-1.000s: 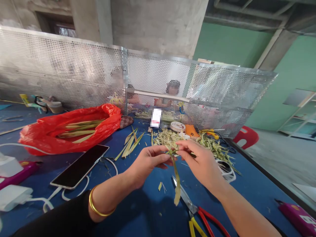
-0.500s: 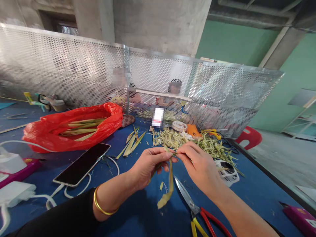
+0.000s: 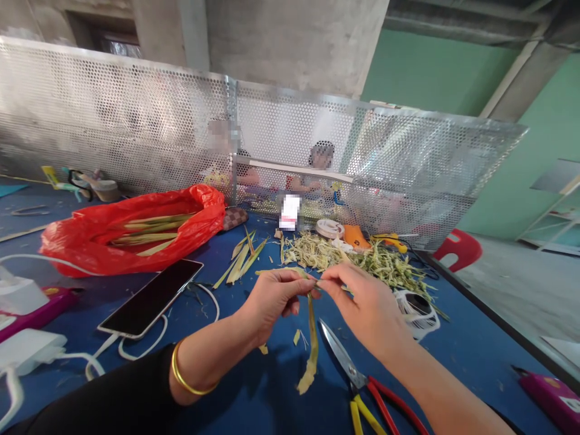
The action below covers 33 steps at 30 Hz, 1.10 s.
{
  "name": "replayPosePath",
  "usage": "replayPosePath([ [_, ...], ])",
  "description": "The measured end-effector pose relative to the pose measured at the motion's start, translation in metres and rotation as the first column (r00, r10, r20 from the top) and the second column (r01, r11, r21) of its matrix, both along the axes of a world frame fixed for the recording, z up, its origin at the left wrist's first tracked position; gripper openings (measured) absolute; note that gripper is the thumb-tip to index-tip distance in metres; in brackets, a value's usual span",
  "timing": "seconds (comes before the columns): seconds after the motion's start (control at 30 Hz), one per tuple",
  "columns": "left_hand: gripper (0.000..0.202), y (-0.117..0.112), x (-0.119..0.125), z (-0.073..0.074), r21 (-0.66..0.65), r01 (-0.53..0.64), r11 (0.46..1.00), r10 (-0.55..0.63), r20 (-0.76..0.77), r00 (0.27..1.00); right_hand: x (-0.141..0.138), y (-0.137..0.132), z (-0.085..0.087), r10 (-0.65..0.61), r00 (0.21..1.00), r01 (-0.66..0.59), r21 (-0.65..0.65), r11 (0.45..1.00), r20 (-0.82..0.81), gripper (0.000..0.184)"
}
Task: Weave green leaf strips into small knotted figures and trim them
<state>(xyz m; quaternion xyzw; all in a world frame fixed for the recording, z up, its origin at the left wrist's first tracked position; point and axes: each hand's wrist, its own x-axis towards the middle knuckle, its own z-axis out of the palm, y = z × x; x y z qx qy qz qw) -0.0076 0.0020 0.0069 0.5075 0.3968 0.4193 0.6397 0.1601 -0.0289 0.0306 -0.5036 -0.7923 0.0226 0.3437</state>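
Observation:
My left hand [image 3: 278, 296] pinches a strip of dried leaf [image 3: 312, 344], whose pale green length hangs down below the fingers. Right beside it, the fingertips of my right hand [image 3: 357, 296] are pressed together on the same strip, close against the left fingertips. The exact spot they grip is hidden by the fingers. Under the right wrist lie scissors [image 3: 347, 362] with red handles, and a yellow-handled tool [image 3: 362, 417] shows at their lower end. A few leaf scraps [image 3: 296, 337] lie on the blue table below the hands.
A red plastic bag [image 3: 90, 235] holds long leaves at the left. A phone [image 3: 151, 299] with white cables lies near it. Behind my hands are loose leaves [image 3: 242, 260], a heap of shredded strips [image 3: 312, 252] and a tape roll [image 3: 329, 229]. People sit beyond the perforated screen [image 3: 290, 115].
The hanging strip has swung slightly right and lower. Both hands stay pinched together, and a leaf end now shows above my left hand.

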Motion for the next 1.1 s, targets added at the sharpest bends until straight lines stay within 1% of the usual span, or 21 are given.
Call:
replayPosePath([
  [0.07,0.018,-0.005,0.001,0.003,0.001,0.102,0.995,-0.102,-0.052,0.993,0.005,0.003,0.003,-0.032,0.994,0.019,-0.114,0.993,-0.108,0.025],
  [0.13,0.017,-0.011,0.003,0.004,-0.035,0.192,0.981,-0.194,-0.097,0.976,0.007,0.007,0.003,-0.005,0.974,-0.065,-0.302,0.951,-0.224,0.038],
  [0.17,0.017,-0.014,0.004,0.004,-0.056,0.227,0.972,-0.232,-0.11,0.967,0.007,0.008,0.002,0.021,0.953,-0.148,-0.405,0.902,-0.302,0.042],
  [0.23,0.019,-0.017,0.006,0.003,-0.078,0.281,0.957,-0.289,-0.12,0.95,0.003,0.009,-0.003,0.025,0.87,-0.34,-0.56,0.755,-0.493,0.04],
  [0.27,0.022,-0.018,0.007,0.001,-0.082,0.298,0.951,-0.306,-0.12,0.944,0.0,0.009,-0.006,-0.009,0.809,-0.425,-0.595,0.682,-0.588,0.035],
  [0.3,0.025,-0.018,0.007,0.0,-0.086,0.308,0.947,-0.317,-0.124,0.94,-0.003,0.009,-0.009,-0.062,0.744,-0.486,-0.603,0.632,-0.666,0.03],
  [0.33,0.027,-0.018,0.008,-0.002,-0.093,0.313,0.945,-0.323,-0.133,0.937,-0.006,0.009,-0.012,-0.113,0.683,-0.518,-0.588,0.621,-0.721,0.025],
  [0.37,0.028,-0.017,0.008,-0.004,-0.107,0.313,0.944,-0.326,-0.148,0.934,-0.009,0.008,-0.013,-0.145,0.635,-0.52,-0.559,0.645,-0.758,0.021],
  [0.43,0.029,-0.015,0.009,-0.007,-0.149,0.306,0.94,-0.331,-0.182,0.926,-0.013,0.007,-0.013,-0.131,0.601,-0.468,-0.48,0.742,-0.788,0.015],
  [0.47,0.03,-0.014,0.009,-0.009,-0.174,0.301,0.937,-0.332,-0.19,0.924,-0.013,0.006,-0.012,-0.102,0.622,-0.421,-0.441,0.793,-0.777,0.014],
  [0.53,0.033,-0.011,0.009,-0.01,-0.221,0.274,0.936,-0.315,-0.181,0.932,-0.014,0.003,-0.009,-0.014,0.718,-0.312,-0.34,0.887,-0.696,0.012],
  [0.57,0.032,-0.009,0.008,-0.009,-0.238,0.254,0.937,-0.297,-0.163,0.941,-0.014,0.001,-0.008,0.049,0.782,-0.261,-0.254,0.931,-0.622,0.01],
  [0.6,0.03,-0.007,0.007,-0.008,-0.252,0.23,0.94,-0.27,-0.138,0.953,-0.014,-0.001,-0.008,0.123,0.848,-0.226,-0.141,0.964,-0.516,0.008],
  [0.63,0.026,-0.005,0.005,-0.007,-0.264,0.199,0.944,-0.234,-0.108,0.966,-0.015,-0.003,-0.008,0.196,0.908,-0.218,-0.017,0.976,-0.371,0.005],
  [0.7,0.021,0.0,0.002,-0.003,-0.277,0.136,0.951,-0.157,-0.053,0.986,-0.017,-0.007,-0.012,0.28,0.96,-0.27,0.209,0.94,-0.019,0.01],
  [0.77,0.022,0.005,-0.002,0.0,-0.289,0.09,0.953,-0.095,-0.002,0.995,-0.021,-0.01,-0.018,0.251,0.916,-0.36,0.366,0.858,0.313,0.015],
  [0.83,0.025,0.008,-0.004,0.001,-0.298,0.074,0.952,-0.064,0.044,0.997,-0.025,-0.01,-0.027,0.15,0.838,-0.437,0.481,0.76,0.525,0.014],
  [0.9,0.026,0.009,-0.005,0.002,-0.309,0.064,0.949,-0.037,0.094,0.995,-0.028,-0.008,-0.034,0.063,0.774,-0.5,0.547,0.672,0.63,0.012],
  [0.97,0.024,0.011,-0.004,0.001,-0.321,0.047,0.946,-0.005,0.131,0.991,-0.029,-0.006,-0.04,0.018,0.737,-0.535,0.566,0.627,0.676,0.013],
  [1.03,0.021,0.012,-0.004,0.001,-0.339,0.037,0.94,0.019,0.161,0.987,-0.028,-0.004,-0.042,0.007,0.722,-0.542,0.558,0.628,0.692,0.016],
  [1.1,0.019,0.015,-0.005,0.001,-0.353,0.047,0.935,0.021,0.187,0.982,-0.026,-0.003,-0.04,0.019,0.731,-0.515,0.533,0.671,0.682,0.02],
])
